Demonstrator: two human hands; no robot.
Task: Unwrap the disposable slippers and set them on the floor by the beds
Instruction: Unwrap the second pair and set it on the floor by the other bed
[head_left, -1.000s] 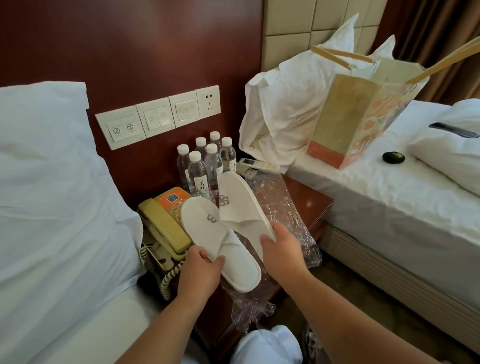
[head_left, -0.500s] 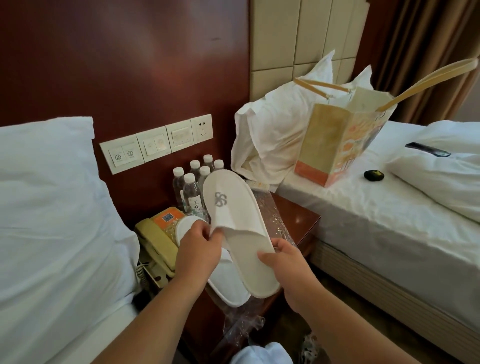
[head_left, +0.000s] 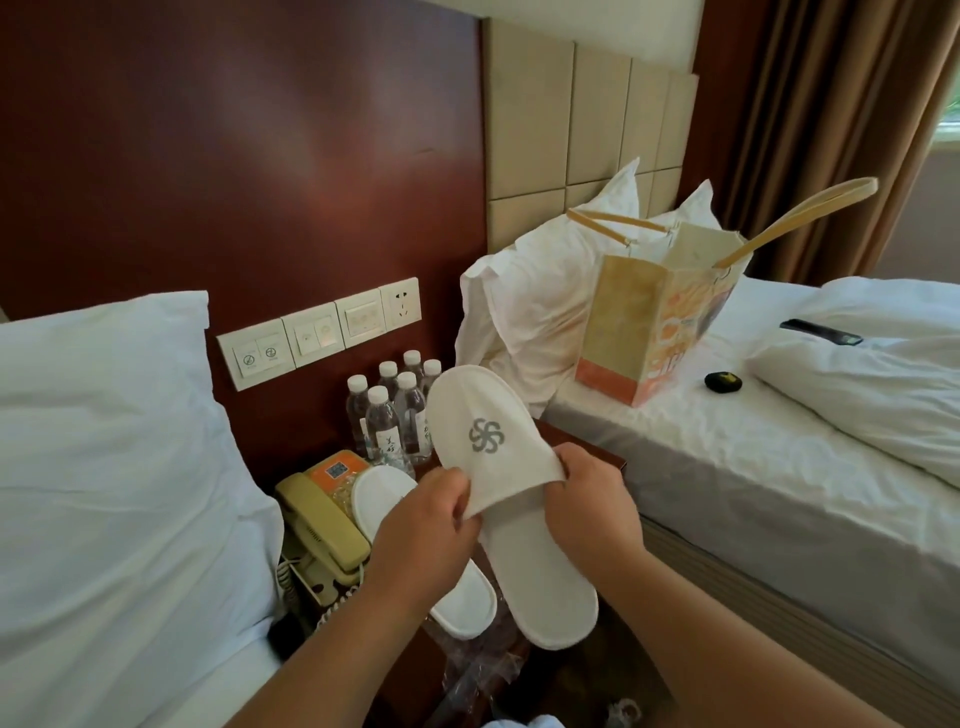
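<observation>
Two white slippers are out of the plastic. The top slipper (head_left: 530, 561) is up between the beds, with a grey swirl logo on its closed toe and its flat heel end pointing back at the person. Left hand (head_left: 421, 535) and right hand (head_left: 592, 514) each pinch an edge of its upper. The second slipper (head_left: 382, 499) pokes out under the left hand, beside the phone (head_left: 322, 525).
</observation>
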